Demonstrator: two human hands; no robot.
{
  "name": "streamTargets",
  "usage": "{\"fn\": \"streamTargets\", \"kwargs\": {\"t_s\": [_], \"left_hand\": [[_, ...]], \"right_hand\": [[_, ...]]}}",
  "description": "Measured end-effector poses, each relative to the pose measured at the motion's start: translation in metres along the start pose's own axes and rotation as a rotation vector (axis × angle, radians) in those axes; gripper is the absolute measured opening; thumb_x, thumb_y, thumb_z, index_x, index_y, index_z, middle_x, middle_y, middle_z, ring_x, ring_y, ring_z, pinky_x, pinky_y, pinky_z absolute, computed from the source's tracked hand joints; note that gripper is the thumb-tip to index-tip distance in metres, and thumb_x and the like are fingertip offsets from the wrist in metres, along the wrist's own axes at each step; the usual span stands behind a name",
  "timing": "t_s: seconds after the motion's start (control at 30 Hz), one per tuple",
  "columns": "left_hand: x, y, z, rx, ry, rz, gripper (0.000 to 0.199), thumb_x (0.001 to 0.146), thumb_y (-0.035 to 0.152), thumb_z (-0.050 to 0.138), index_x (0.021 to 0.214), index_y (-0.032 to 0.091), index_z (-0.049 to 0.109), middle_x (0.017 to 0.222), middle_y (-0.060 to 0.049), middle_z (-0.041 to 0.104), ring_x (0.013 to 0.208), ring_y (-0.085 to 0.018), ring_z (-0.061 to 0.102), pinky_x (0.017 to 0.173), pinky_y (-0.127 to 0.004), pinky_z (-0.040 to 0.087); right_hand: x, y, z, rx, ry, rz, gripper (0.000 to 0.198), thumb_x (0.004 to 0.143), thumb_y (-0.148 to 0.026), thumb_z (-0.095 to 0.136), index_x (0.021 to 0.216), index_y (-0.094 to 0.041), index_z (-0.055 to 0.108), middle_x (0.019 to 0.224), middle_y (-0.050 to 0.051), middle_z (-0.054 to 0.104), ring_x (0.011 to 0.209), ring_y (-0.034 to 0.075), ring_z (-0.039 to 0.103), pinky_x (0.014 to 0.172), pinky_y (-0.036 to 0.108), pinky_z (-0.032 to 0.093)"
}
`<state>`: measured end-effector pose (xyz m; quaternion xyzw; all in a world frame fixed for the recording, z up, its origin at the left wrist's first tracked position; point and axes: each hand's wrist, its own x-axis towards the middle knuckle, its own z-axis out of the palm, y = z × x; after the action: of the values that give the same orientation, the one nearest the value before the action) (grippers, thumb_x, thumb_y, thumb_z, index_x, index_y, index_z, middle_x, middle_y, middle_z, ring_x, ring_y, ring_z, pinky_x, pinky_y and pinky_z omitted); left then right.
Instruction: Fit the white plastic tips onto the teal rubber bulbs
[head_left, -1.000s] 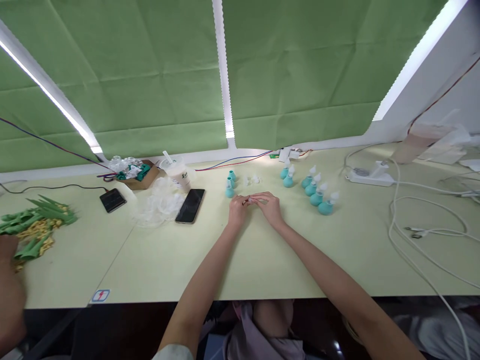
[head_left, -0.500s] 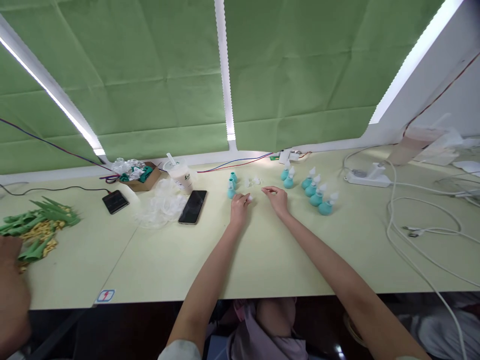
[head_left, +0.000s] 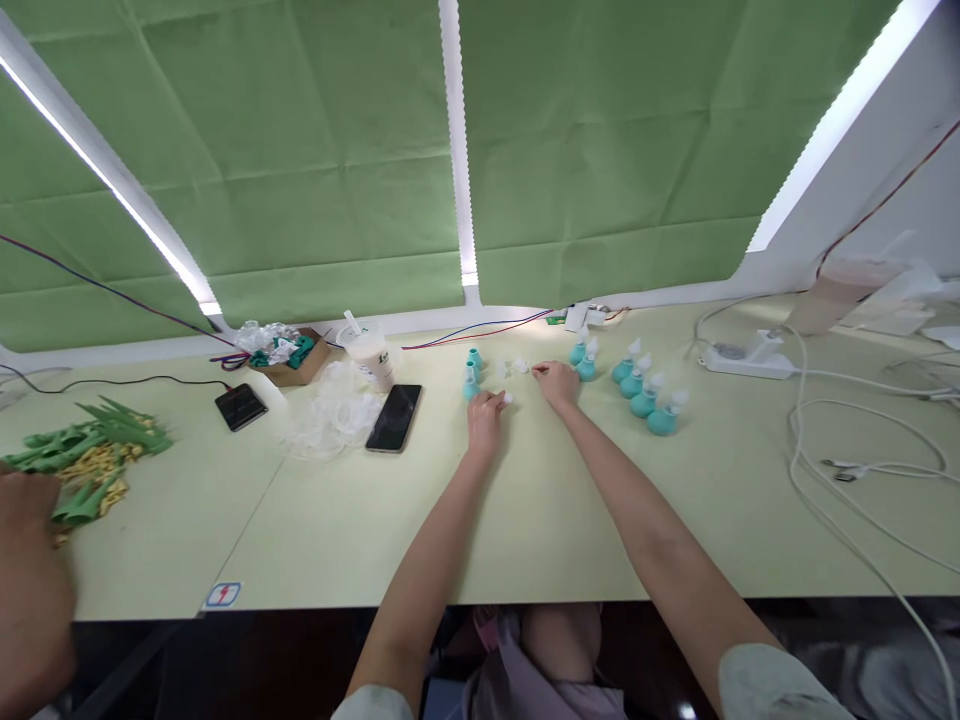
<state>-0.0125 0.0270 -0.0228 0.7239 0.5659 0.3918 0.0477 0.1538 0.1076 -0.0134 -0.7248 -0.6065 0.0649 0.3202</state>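
- Fingers of the left hand pinch a small white cap just above the bench; fingers of the right hand curl loosely toward the clear nozzle pieces, whether gripping one I cannot tell.
- Bench carries everything within arm's reach, likely for quick picking.
- Black phone lies flat left of the hands, beside crumpled plastic bags.
- Teal bulbs with white tips stand upright in a row to the right, apparently set aside as done.
- Two bare teal bulbs stand just beside the left hand.
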Motion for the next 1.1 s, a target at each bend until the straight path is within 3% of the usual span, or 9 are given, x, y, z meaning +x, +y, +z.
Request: {"fn": "streamTargets", "kwargs": {"t_s": [0.47, 0.57, 0.67, 0.8, 0.87, 1.0, 1.1], "left_hand": [[-0.001, 0.011, -0.010, 0.020, -0.048, -0.068, 0.015, 0.085, 0.029, 0.057, 0.086, 0.021, 0.069, 0.084, -0.003, 0.065, 0.088, -0.017, 0.056, 0.078, -0.032, 0.037], [-0.001, 0.011, -0.011, 0.033, -0.038, -0.072, 0.015, 0.084, 0.031, 0.058, 0.082, 0.021, 0.068, 0.082, -0.002, 0.065, 0.088, -0.017, 0.055, 0.078, -0.031, 0.035], [-0.001, 0.013, -0.012, 0.058, -0.040, -0.092, 0.018, 0.084, 0.035, 0.057, 0.079, 0.020, 0.067, 0.082, -0.002, 0.064, 0.089, -0.017, 0.055, 0.077, -0.031, 0.034], [-0.001, 0.015, -0.014, 0.121, -0.028, -0.130, 0.024, 0.088, 0.036, 0.050, 0.079, 0.019, 0.065, 0.085, -0.003, 0.063, 0.089, -0.017, 0.054, 0.077, -0.031, 0.033], [-0.002, 0.015, -0.014, 0.144, -0.023, -0.132, 0.025, 0.089, 0.035, 0.048, 0.079, 0.019, 0.064, 0.085, -0.004, 0.062, 0.089, -0.017, 0.053, 0.077, -0.031, 0.033], [-0.004, 0.018, -0.014, 0.160, -0.035, -0.068, 0.026, 0.091, 0.036, 0.045, 0.080, 0.019, 0.062, 0.085, -0.004, 0.061, 0.089, -0.017, 0.053, 0.077, -0.031, 0.034], [-0.005, 0.023, -0.017, 0.155, 0.022, -0.070, 0.026, 0.092, 0.035, 0.040, 0.087, 0.020, 0.061, 0.089, -0.004, 0.060, 0.091, -0.017, 0.053, 0.082, -0.033, 0.034]], "right_hand": [[-0.003, 0.004, -0.002, 0.103, -0.022, 0.029, 0.019, 0.075, -0.025, 0.061, 0.091, -0.026, 0.071, 0.088, 0.000, 0.071, 0.087, 0.020, 0.060, 0.075, 0.030, 0.037], [-0.010, 0.000, -0.007, 0.139, 0.075, -0.016, 0.022, 0.078, -0.022, 0.055, 0.094, -0.023, 0.070, 0.092, 0.003, 0.070, 0.082, 0.020, 0.060, 0.075, 0.031, 0.038], [-0.028, -0.007, -0.018, 0.168, 0.183, -0.270, 0.031, 0.083, -0.017, 0.044, 0.104, -0.020, 0.066, 0.104, 0.007, 0.066, 0.080, 0.018, 0.059, 0.076, 0.031, 0.038], [-0.058, -0.012, -0.037, -0.002, -0.053, -0.884, 0.044, 0.082, -0.007, 0.041, 0.120, -0.023, 0.057, 0.113, 0.006, 0.063, 0.100, 0.019, 0.056, 0.082, 0.032, 0.035], [-0.068, -0.013, -0.043, -0.093, -0.126, -1.000, 0.044, 0.083, -0.009, 0.044, 0.124, -0.021, 0.053, 0.115, 0.007, 0.063, 0.103, 0.021, 0.055, 0.083, 0.034, 0.034], [-0.074, -0.014, -0.041, -0.089, -0.091, -0.892, 0.027, 0.089, -0.024, 0.047, 0.113, -0.020, 0.058, 0.104, 0.007, 0.068, 0.093, 0.020, 0.059, 0.084, 0.035, 0.031], [-0.066, -0.016, -0.031, 0.040, -0.068, -0.717, 0.020, 0.089, -0.030, 0.047, 0.101, -0.022, 0.062, 0.095, 0.003, 0.070, 0.087, 0.018, 0.060, 0.085, 0.035, 0.030]]}}
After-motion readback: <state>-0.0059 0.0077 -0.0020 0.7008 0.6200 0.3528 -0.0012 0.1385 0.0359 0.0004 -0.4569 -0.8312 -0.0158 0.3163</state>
